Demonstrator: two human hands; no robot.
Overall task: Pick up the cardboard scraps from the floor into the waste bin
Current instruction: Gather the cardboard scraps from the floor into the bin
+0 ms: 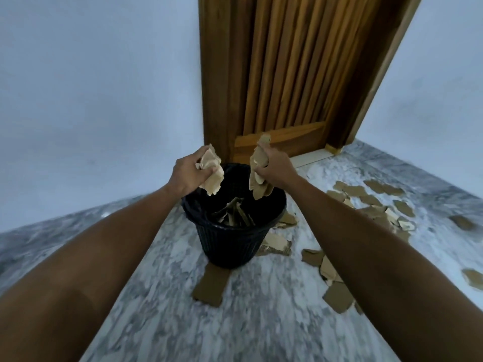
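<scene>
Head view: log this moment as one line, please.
left hand: grips scraps | right hand: grips scraps | both over waste bin | bin: partly filled | floor scraps: many remain

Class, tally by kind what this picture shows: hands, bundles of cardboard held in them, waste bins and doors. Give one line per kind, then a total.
Hands: 2, left hand and right hand
Held cardboard bundles: 2, left bundle and right bundle
Waste bins: 1, black waste bin
Doors: 1, wooden door
Total: 6
</scene>
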